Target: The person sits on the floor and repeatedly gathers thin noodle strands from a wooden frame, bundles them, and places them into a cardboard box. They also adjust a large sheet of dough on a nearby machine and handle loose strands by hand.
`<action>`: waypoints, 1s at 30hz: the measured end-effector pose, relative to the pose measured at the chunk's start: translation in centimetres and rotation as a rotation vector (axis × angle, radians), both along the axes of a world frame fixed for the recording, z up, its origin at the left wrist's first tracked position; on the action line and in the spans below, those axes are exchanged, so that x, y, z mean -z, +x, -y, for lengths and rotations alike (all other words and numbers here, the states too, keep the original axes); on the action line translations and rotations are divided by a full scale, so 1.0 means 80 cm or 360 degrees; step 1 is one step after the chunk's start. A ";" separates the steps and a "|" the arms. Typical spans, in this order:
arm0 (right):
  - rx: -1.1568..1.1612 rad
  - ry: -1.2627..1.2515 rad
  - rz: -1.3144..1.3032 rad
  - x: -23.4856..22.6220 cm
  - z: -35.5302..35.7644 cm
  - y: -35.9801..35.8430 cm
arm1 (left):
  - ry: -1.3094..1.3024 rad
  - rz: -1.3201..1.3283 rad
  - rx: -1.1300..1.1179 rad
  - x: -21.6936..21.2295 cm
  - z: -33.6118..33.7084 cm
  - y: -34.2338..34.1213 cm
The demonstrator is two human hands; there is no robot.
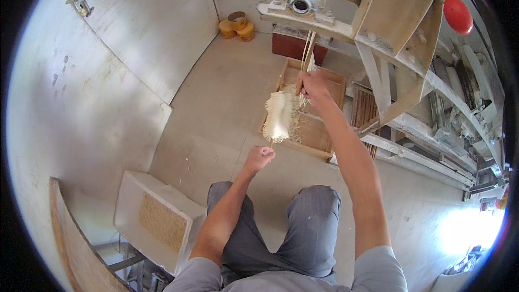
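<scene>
My left hand (pixel 260 158) is closed around the lower end of a thin wooden rod (pixel 271 143). Over that rod hangs a thick bundle of pale noodles (pixel 278 116) with ragged ends. Farther away, my right hand (pixel 314 86) is closed beside the far end of the bundle, on what looks like a narrow wooden stick (pixel 308 48) slanting up toward the machine. White noodle strands (pixel 312 64) hang just beyond my right fingers. Below the bundle, a shallow wooden tray (pixel 319 132) rests low down, with loose noodle scraps in it.
A floury machine frame (pixel 346 31) with a round bearing (pixel 301 4) stands ahead right; a red ball-shaped knob (pixel 458 16) projects from it. A white bin (pixel 186 238) holding yellowish scraps sits at left. Yellow tape rolls (pixel 246 32) lie by the wall. A red box (pixel 286 43) is behind the tray.
</scene>
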State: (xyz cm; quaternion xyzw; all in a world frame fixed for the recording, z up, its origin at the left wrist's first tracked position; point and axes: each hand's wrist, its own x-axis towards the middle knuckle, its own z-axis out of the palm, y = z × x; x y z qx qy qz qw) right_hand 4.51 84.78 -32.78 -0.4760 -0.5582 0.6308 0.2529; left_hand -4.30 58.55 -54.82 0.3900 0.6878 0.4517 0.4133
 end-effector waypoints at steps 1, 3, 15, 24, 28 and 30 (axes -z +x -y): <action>-0.0039 0.0076 -0.0001 0.010 0.000 -0.005 | -0.0003 0.0010 0.0029 0.001 0.007 0.001; -0.0036 0.0164 0.0086 0.032 0.003 -0.016 | -0.0041 -0.0054 0.0125 0.005 0.018 0.000; -0.0905 0.1531 0.1381 0.148 -0.015 -0.106 | 0.0083 -0.0132 0.0228 -0.005 0.030 -0.011; -0.0297 0.0458 0.0284 0.096 0.030 -0.044 | -0.0041 -0.0171 0.0375 -0.012 0.025 -0.001; -0.0390 0.0794 0.0424 0.081 0.032 0.011 | -0.0004 -0.0291 0.0398 -0.008 0.021 0.002; -0.0404 0.0897 0.0481 0.086 0.023 0.036 | -0.0003 -0.0310 0.0416 -0.007 0.020 0.003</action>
